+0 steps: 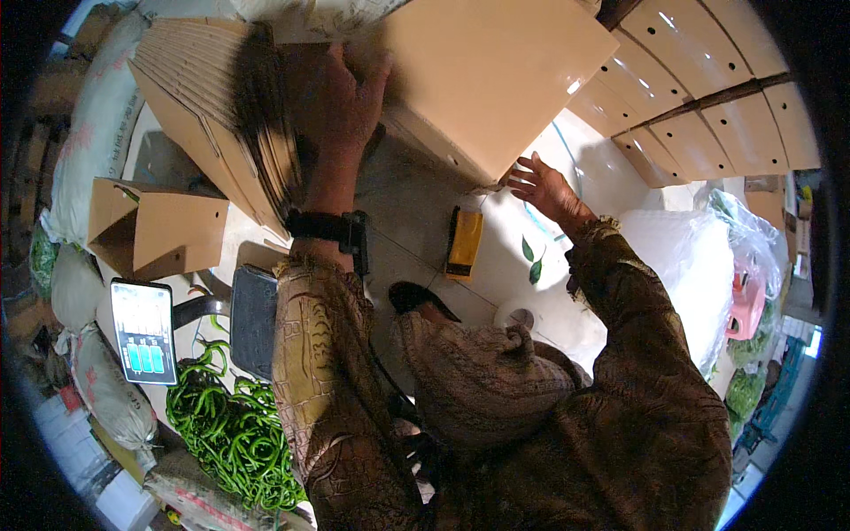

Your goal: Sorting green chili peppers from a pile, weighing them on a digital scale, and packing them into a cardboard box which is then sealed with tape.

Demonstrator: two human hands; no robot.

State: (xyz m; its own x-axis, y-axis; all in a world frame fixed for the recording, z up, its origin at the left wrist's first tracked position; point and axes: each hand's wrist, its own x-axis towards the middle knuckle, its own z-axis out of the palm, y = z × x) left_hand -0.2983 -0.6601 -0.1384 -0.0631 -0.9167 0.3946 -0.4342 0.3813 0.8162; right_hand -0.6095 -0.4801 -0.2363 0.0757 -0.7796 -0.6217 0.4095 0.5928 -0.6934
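Observation:
A large brown cardboard carton (496, 84) fills the top middle, tilted, with one corner pointing toward me. Left of it is my left hand (350, 106), wearing a dark wristband; its thumb stands apart from the fingers, and shadow blurs whether they touch the carton. Close by on the left leans a stack of flat folded cartons (204, 97). My right hand (551, 190) is at the carton's near corner, fingers spread and grasping nothing. Whether its fingertips touch the cardboard is hard to see.
Green chillies (235, 434) are heaped at lower left beside a dark flat platform (254, 323) and lit display (142, 332). A smaller open carton (168, 234) stands behind. A yellow-and-black block (464, 243) lies on the floor. Stacked cartons (682, 88) and clear plastic (673, 274) are right.

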